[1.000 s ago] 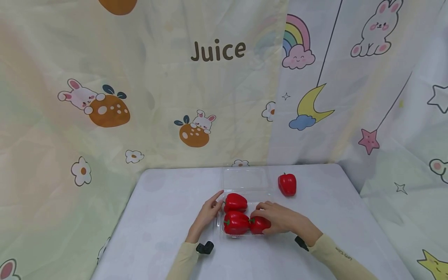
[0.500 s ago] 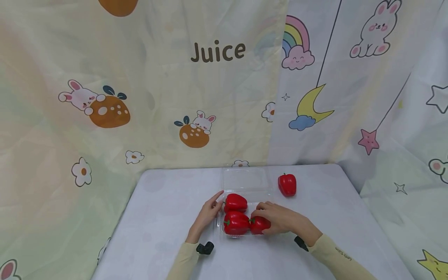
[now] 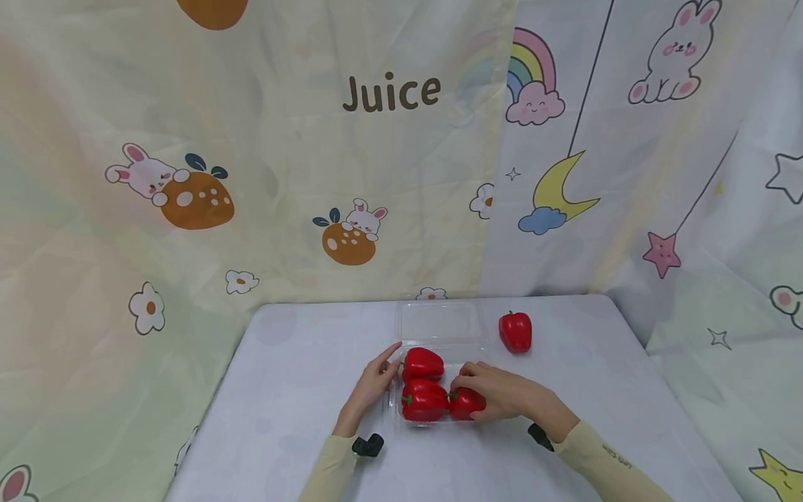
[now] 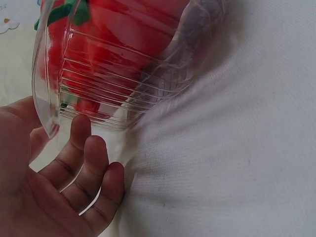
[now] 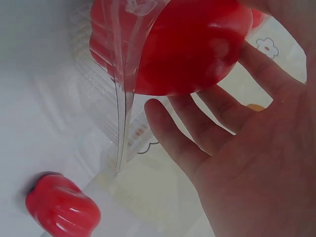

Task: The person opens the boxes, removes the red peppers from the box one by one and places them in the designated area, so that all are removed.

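Note:
A clear plastic clamshell box (image 3: pixel 393 408) lies with its lid (image 3: pixel 441 322) folded back. Two red bell peppers sit in its left half, a rear pepper (image 3: pixel 423 363) and a front pepper (image 3: pixel 424 401). My right hand (image 3: pixel 495 392) grips a third red bell pepper (image 3: pixel 467 404) at the box's front right; its underside shows above the rim in the right wrist view. My left hand (image 3: pixel 374 380) holds the box's left edge. In the left wrist view its thumb is at the rim (image 4: pixel 40 94), with several fingers (image 4: pixel 95 158) below, along the ribbed wall.
Another red bell pepper (image 3: pixel 515 332) stands on the table at the back right, beside the lid. The white-covered table (image 3: pixel 301 362) ends at a printed cloth backdrop (image 3: pixel 282 167). A small black device (image 3: pixel 368 445) is at the left wrist.

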`<state>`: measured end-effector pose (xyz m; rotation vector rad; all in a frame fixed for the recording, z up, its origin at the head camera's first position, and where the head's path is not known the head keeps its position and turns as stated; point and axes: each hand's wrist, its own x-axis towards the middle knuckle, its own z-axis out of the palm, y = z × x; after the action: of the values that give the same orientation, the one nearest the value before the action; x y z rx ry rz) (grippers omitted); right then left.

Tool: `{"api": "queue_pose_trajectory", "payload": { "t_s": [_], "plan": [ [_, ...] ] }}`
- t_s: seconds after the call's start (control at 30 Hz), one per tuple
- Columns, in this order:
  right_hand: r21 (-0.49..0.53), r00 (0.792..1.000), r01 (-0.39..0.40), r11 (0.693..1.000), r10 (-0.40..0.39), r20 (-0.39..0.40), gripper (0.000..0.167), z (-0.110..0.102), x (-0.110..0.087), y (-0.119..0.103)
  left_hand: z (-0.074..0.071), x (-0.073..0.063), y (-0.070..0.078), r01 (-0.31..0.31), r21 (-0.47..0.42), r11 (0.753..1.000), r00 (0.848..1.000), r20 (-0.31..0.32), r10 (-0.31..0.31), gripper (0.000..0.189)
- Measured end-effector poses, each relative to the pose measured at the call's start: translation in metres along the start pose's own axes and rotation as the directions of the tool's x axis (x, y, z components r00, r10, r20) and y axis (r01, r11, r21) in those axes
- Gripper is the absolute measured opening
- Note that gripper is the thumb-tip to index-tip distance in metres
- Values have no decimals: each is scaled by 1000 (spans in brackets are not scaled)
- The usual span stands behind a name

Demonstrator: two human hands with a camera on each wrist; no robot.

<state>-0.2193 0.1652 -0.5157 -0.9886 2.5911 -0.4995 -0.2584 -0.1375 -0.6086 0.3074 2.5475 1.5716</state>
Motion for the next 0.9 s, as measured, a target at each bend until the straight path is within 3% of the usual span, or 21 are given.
{"api": "queue_pose_trajectory", "payload": {
  "t_s": [0.9],
  "plan": [
    [23, 999, 6, 1000, -5, -40, 65, 3, -4, -1, 0, -1, 2, 7, -5, 1000, 1000, -1, -7, 49]
  ]
}}
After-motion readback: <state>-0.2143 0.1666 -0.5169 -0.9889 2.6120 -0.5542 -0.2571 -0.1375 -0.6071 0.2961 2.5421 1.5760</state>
